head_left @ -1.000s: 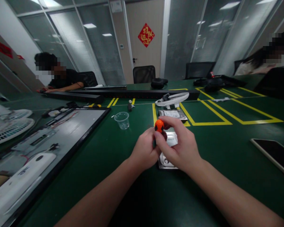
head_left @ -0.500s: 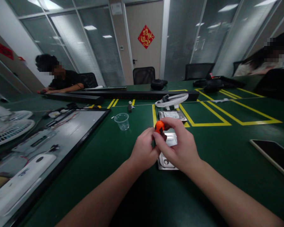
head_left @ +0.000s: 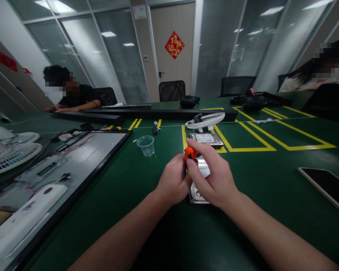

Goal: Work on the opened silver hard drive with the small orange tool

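Thumb and fingers of my right hand (head_left: 214, 175) are closed on the orange-and-black handle of a screwdriver (head_left: 190, 153), held end-on towards me. Its shaft and tip are hidden behind my hands. Pressed up against it from the left is my left hand (head_left: 173, 178), with its fingers curled in; what they grip is out of sight. Below both hands a silver hard drive (head_left: 197, 195) lies on the green table, partly covered by them. Just beyond, a second hard drive (head_left: 206, 139) lies flat.
A clear plastic cup (head_left: 145, 146) stands left of my hands. Further left lies a large opened panel (head_left: 81, 165) with parts on it. A white fan grille (head_left: 206, 120) sits behind the drives. At the right is a phone (head_left: 327, 188). Two people sit across the table.
The orange handle has turned a little in my right hand, and that hand's index finger and thumb have shifted around it. My left hand stays nearly in place.
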### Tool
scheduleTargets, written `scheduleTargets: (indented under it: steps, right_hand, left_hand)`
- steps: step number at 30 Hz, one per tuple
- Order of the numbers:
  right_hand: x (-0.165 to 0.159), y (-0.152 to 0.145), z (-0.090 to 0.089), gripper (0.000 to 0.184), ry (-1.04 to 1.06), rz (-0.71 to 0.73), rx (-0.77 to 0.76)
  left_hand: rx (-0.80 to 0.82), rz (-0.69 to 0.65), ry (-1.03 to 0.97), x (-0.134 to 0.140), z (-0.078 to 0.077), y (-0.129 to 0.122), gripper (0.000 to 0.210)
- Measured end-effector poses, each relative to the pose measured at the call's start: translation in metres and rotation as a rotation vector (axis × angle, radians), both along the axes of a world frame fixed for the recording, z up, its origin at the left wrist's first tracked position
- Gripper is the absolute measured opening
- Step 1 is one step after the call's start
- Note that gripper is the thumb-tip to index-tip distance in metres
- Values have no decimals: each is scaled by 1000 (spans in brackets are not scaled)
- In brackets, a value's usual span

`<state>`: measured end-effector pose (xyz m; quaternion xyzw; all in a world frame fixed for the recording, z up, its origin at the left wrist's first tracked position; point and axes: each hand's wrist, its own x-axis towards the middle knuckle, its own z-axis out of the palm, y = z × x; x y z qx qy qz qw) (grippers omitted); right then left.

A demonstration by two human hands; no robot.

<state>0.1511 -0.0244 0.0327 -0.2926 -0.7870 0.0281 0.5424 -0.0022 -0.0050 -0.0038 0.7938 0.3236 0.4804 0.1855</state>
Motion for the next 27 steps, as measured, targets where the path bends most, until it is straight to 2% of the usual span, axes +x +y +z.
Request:
scheduleTargets:
  steps: [16, 23, 27]
  right_hand:
    - [-1, 4, -2, 34, 27, -108, 30]
    - [-1, 1, -1, 51, 12, -53, 28]
    - [0, 1, 1, 52, -9, 4, 15]
  left_hand:
    - [0, 86, 44, 2, -1, 2, 8]
    - [-50, -7, 1, 1, 1, 0, 13]
    - [-56, -30, 8, 0, 2, -1, 15]
